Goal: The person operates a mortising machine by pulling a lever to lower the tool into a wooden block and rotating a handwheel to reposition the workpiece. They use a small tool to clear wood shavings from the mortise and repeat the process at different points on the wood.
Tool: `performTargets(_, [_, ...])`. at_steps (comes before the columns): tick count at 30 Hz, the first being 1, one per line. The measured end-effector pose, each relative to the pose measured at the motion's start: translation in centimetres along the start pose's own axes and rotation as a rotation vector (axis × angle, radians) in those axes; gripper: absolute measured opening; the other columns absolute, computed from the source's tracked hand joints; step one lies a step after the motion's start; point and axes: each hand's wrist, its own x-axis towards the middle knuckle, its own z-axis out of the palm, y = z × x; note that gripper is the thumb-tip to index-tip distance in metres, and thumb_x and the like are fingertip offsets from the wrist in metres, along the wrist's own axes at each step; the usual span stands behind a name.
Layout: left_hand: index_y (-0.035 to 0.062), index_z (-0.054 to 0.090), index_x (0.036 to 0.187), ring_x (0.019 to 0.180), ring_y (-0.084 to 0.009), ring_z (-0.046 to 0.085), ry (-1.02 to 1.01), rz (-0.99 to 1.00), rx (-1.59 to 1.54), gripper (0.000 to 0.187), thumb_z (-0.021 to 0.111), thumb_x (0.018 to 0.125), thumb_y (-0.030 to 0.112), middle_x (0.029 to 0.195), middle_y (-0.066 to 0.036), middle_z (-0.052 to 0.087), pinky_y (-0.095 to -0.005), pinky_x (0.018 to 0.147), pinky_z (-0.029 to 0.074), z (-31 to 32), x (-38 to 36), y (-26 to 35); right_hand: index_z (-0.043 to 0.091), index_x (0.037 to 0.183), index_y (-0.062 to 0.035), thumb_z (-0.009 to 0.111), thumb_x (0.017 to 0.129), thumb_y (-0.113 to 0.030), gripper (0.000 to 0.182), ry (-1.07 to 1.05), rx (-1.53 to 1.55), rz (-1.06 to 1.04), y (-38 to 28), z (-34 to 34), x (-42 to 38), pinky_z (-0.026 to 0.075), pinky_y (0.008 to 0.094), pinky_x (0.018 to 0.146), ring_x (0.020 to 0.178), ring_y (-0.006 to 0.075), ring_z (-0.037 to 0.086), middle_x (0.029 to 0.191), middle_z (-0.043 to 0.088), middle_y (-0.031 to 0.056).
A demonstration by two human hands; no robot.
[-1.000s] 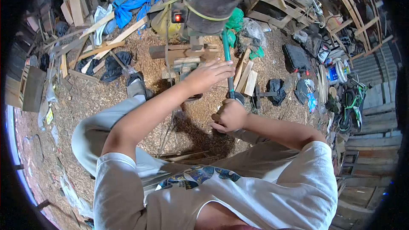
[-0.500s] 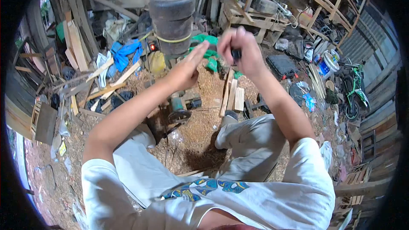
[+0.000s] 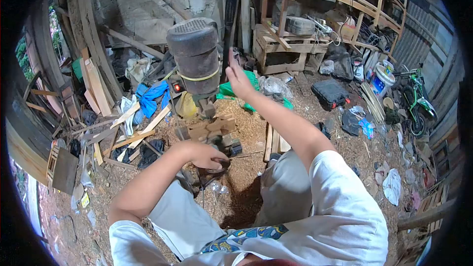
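My left hand (image 3: 209, 157) is low in front of me, fingers curled over the rim of a dark round handwheel (image 3: 217, 168) on the machine. My right hand (image 3: 238, 80) is raised, its fingers stretched upward beside a long lever with a black grip (image 3: 230, 7); the palm lies close along the lever's lower part. Left of the lever stands a dark ribbed motor housing (image 3: 194, 54) with a yellow band. A brown shaped piece of wood (image 3: 212, 127) lies on the machine beyond my left hand.
Wood shavings cover the floor (image 3: 246, 123). Wood strips (image 3: 270, 140) lie near my foot. Blue cloth (image 3: 150, 99) and planks (image 3: 143, 133) are to the left. A black case (image 3: 330, 92), white bucket (image 3: 382, 81) and green small motorbike (image 3: 415, 103) stand right.
My left hand has come down from mid-air to the handwheel. My right hand, curled round something dark before, has moved left with its fingers straightened. The lever now stands upright in view.
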Motion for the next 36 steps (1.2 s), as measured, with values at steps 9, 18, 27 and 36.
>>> performTargets(9, [0.0098, 0.045, 0.16, 0.127, -0.0317, 0.066, 0.075, 0.028, 0.006, 0.065, 0.06, 0.107, 0.043, 0.142, -0.019, 0.067, -0.0406, 0.108, 0.051, -0.5, 0.1, -2.4, 0.026, 0.17, -0.0107, 0.04, 0.111, -0.025, 0.061, -0.013, -0.36, -0.077, 3.3, 1.5, -2.1, 0.039, 0.0495, 0.116, 0.136, 0.0514, 0.05, 0.157, 0.048, 0.0271])
performTargets(18, [0.0111, 0.047, 0.16, 0.133, -0.0348, 0.063, 0.025, -0.036, -0.002, 0.069, 0.06, 0.104, 0.051, 0.148, -0.018, 0.064, -0.043, 0.111, 0.049, -0.1, 0.4, -1.7, 0.049, 0.159, -0.0088, 0.011, 0.116, -0.053, 0.072, -0.024, -0.017, 0.514, 4.6, 2.0, 4.1, 0.022, 0.0373, 0.129, 0.155, 0.0371, 0.037, 0.162, 0.048, 0.0217])
performTargets(27, [0.0122, 0.053, 0.155, 0.128, -0.0392, 0.064, 0.004, -0.173, -0.003, 0.065, 0.059, 0.103, 0.05, 0.141, -0.02, 0.067, -0.0462, 0.108, 0.05, 1.9, -2.4, -2.3, 0.048, 0.161, -0.0104, 0.019, 0.115, -0.056, 0.071, -0.011, -0.049, 0.653, 0.3, 0.4, 0.1, 0.021, 0.0416, 0.129, 0.156, 0.037, 0.036, 0.165, 0.044, 0.0212])
performTargets(36, [0.0102, 0.058, 0.151, 0.123, -0.0362, 0.069, 0.02, -0.248, -0.115, 0.064, 0.06, 0.103, 0.052, 0.137, -0.019, 0.07, -0.0432, 0.104, 0.053, 4.5, -7.0, -5.2, 0.068, 0.103, -0.0032, 0.06, 0.104, -0.023, 0.021, -0.301, -0.333, 0.12, -1.0, -0.7, -11.8, 0.049, 0.0507, 0.089, 0.101, 0.0398, 0.066, 0.1, 0.069, 0.0212])
